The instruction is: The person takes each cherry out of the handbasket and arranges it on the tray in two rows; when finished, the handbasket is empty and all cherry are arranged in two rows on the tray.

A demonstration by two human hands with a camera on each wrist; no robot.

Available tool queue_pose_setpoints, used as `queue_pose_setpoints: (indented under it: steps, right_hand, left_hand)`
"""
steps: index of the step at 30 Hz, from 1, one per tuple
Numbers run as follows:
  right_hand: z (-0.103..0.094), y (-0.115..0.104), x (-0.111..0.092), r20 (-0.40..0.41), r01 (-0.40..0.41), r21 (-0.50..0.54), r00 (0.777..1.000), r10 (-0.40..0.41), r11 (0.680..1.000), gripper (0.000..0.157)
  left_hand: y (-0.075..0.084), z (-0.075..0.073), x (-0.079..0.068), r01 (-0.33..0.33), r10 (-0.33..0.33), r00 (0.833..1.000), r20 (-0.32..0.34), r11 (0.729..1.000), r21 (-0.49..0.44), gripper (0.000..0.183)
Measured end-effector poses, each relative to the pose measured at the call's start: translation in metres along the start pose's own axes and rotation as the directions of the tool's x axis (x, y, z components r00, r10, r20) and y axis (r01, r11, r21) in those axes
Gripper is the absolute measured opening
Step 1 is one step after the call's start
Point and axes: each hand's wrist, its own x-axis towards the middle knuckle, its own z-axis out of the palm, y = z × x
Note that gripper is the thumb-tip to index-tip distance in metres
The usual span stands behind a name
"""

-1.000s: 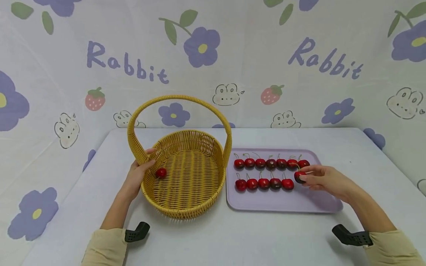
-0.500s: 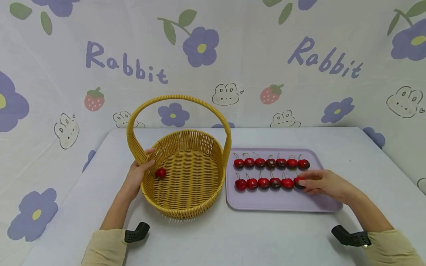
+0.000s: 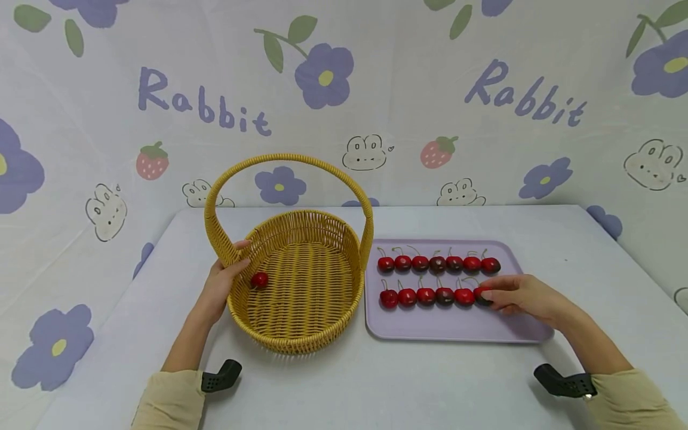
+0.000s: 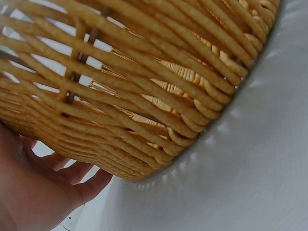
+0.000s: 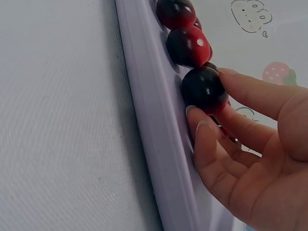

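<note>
My left hand [image 3: 215, 292] grips the yellow wicker basket [image 3: 292, 345] at its left side, by the foot of the tall handle. In the left wrist view its fingers [image 4: 91, 185] lie against the woven wall. One red cherry [image 3: 260, 280] sits inside the basket near that side. Over the lilac tray [image 3: 451, 330], my right hand [image 3: 532, 301] pinches a dark red cherry [image 5: 204, 89] between thumb and fingers. This cherry stands at the right end of the front row, beside its neighbour [image 3: 464, 297]. Its far side is hidden by the fingers.
A back row of several cherries [image 3: 420, 264] runs along the tray behind the front row, stems up. The tray stands right of the basket on a white-covered table [image 3: 344, 388]. A printed curtain [image 3: 408, 89] hangs behind.
My right hand has lowered the cherry from just above the tray into line at the right end of the front row. The left hand and basket have stayed put.
</note>
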Motion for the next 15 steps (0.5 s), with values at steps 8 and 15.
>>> queue_pose_setpoints:
  steps: [8, 15]
  right_hand:
    - [-0.0007, 0.0012, 0.0001, -0.006, -0.002, -0.002, 1.000, 0.002, 1.000, 0.061]
    - [-0.0018, -0.0004, -0.0013, -0.014, -0.009, -0.002, 1.000, 0.009, 1.000, 0.059]
  left_hand:
    - [-0.0008, 0.0000, 0.0006, 0.001, -0.001, 1.000, 0.000, 1.000, 0.001, 0.045]
    - [-0.0003, 0.0003, 0.0005, -0.007, 0.007, 1.000, 0.000, 1.000, 0.002, 0.045]
